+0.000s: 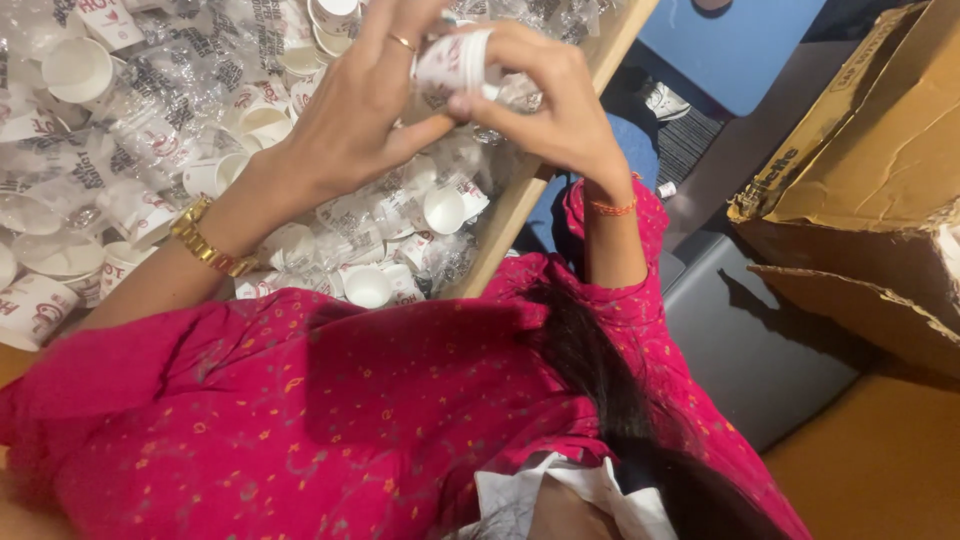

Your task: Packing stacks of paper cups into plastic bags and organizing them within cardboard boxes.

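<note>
Both my hands are raised over a wooden table and meet on one small white paper cup with red print. My left hand, with a gold ring and a gold watch on the wrist, grips the cup from the left, thumb underneath. From the right, my right hand, which wears an orange thread bracelet, pinches the same cup with its fingertips. Under the hands lies a heap of the same cups, several of them in crinkled clear plastic wrappers.
A torn brown cardboard box stands at the right beside a grey seat. A blue panel and a white shoe show past the table edge. My pink patterned sleeve and dark hair fill the bottom of the view.
</note>
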